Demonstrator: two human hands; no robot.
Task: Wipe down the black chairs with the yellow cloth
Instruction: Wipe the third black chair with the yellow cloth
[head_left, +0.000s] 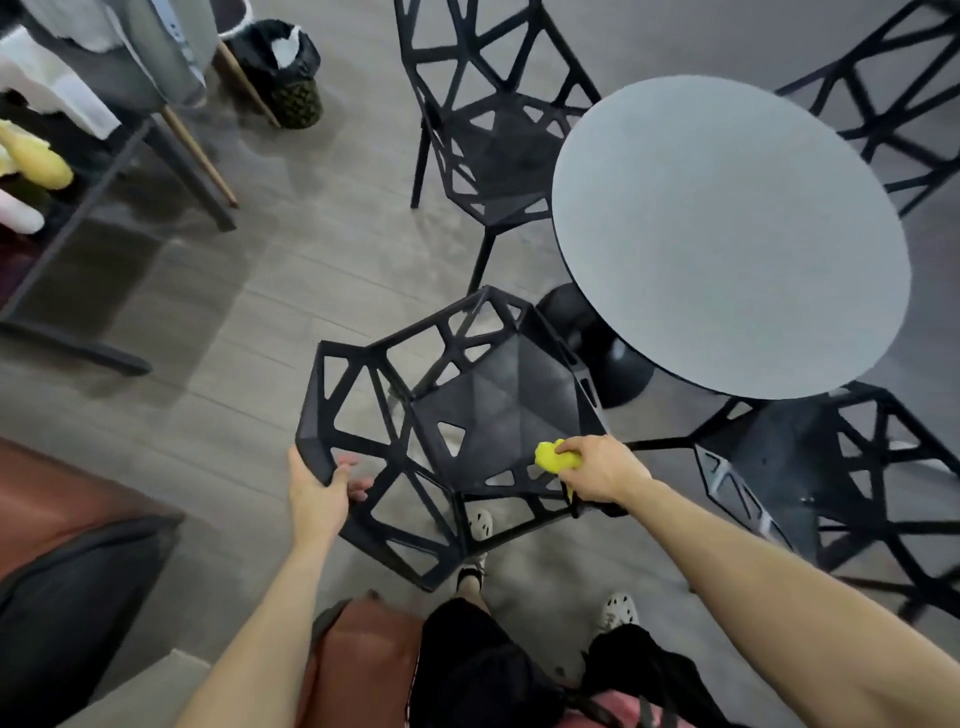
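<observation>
yellow cloth (553, 457) is held bunched inside the right hand (602, 467), whose fingers are closed around it. it is pressed on the seat edge of the nearest black chair (493, 410), which stands just beside the round table (727, 234), on the table's side closest to the person. the cloth is crumpled into a small pad, probably so that firm pressure can be given on the narrow bars. the corner of the chair's backrest, the part farthest from the table, is grasped by the left hand (317, 493), with the fingers hooked around the frame. by this grasp the chair is judged to be steadied while it is wiped. whether it is also tilted cannot be told. the chair is not pushed under the table, so its open lattice can be reached from above. around the table three more are placed: a second chair (493, 130) at its far left, a third chair (893, 93) at its far right, and a fourth chair (810, 457) by its near right edge. it cannot be told if these are already wiped.
</observation>
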